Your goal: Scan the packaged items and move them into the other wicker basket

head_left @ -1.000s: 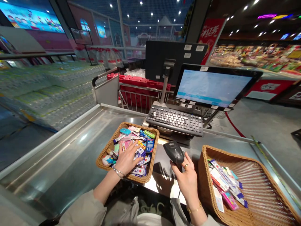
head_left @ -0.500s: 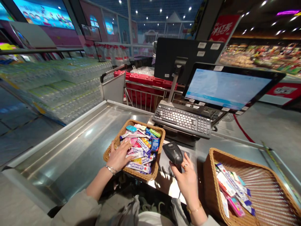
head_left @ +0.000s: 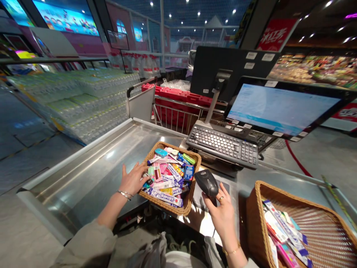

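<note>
At wicker rim (head_left: 164,205), left hand (head_left: 133,179) seemingly splayed

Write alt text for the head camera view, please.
A person's right hand holds a barcode scanner over a steel checkout counter, the left hand at a wicker basket of small packets; another basket sits right.

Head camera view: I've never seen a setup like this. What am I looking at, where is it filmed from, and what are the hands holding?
This picture comes from a camera worn on a person's head, looking forward and down, so the bare hands are that person's own. The right hand holds a black handheld barcode scanner. The left hand reaches over the rim of a wicker basket full of small colourful packets. A second wicker basket with more packets sits to the right. Both stand on a steel checkout counter, near a keyboard and a screen.
</note>
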The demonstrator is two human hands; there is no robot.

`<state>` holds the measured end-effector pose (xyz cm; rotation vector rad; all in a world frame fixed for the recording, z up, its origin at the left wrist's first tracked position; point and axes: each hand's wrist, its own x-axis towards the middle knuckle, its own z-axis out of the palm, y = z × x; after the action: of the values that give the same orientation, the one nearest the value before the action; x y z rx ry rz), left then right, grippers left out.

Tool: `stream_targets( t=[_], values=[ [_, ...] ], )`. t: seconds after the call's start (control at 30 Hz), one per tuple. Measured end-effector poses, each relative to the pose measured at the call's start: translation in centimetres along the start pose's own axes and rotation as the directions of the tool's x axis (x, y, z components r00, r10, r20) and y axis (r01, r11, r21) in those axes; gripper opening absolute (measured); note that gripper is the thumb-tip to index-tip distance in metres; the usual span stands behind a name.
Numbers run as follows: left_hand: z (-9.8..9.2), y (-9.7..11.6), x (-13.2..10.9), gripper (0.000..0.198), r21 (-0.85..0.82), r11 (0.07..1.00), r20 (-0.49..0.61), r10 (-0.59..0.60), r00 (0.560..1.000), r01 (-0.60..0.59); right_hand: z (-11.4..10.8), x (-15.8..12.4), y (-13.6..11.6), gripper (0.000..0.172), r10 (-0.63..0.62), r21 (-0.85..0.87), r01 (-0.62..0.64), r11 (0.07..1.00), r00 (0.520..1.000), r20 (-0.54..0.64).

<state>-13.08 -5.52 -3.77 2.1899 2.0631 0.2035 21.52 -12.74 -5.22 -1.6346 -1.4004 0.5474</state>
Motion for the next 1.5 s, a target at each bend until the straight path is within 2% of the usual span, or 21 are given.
stream_targets(
  t=[0.23,0.6,0.73,0.97,1.07,1.17,1.27,1.4,1.5],
  values=[
    [-1.1,-2.7,0.4,0.041,0.08,0.997,0.02,0.014,1.0,-0.015,0.5,0.0,0.1,0.03,0.008,0.003,-0.008,1.0,1.0,0.011],
    [-2.3,-4.0,2.1,0.036,0.139,0.986,0.138,0.068,0.988,-0.087,1.0,-0.1,0.0,0.029,0.024,0.016,-0.024,1.0,1.0,0.015],
    [-1.9,-4.5,3.1,0.039,0.151,0.975,0.155,0.141,0.978,-0.165,1.0,-0.2,0.0,0.028,0.024,0.018,-0.025,1.0,1.0,0.01],
    [0.1,-4.5,4.2,0.035,0.171,0.949,0.159,0.24,0.958,-0.266,0.8,-0.4,-0.2,0.03,0.048,0.016,-0.048,0.999,0.999,0.009],
    [0.5,-4.5,4.3,0.028,0.161,0.94,0.164,0.275,0.947,-0.301,0.7,-0.4,-0.2,0.031,0.059,0.021,-0.059,0.998,0.998,-0.009],
    [0.1,-4.1,4.3,0.016,0.135,0.938,0.145,0.301,0.943,-0.32,0.6,-0.5,-0.1,0.031,0.058,0.029,-0.057,0.998,0.998,-0.023],
    [-0.7,-3.0,4.4,0.016,0.104,0.939,0.106,0.318,0.942,-0.329,0.4,-0.5,0.0,0.032,0.055,0.033,-0.054,0.998,0.998,-0.028],
    [-1.4,-0.3,4.7,0.022,0.053,0.929,0.07,0.362,0.93,-0.366,0.1,-0.4,0.1,0.032,0.063,0.037,-0.061,0.997,0.997,-0.045],
    [-1.3,2.1,5.0,0.025,0.022,0.922,0.043,0.386,0.922,-0.387,-0.4,-0.3,0.0,0.033,0.073,0.031,-0.071,0.997,0.996,-0.059]
  ],
)
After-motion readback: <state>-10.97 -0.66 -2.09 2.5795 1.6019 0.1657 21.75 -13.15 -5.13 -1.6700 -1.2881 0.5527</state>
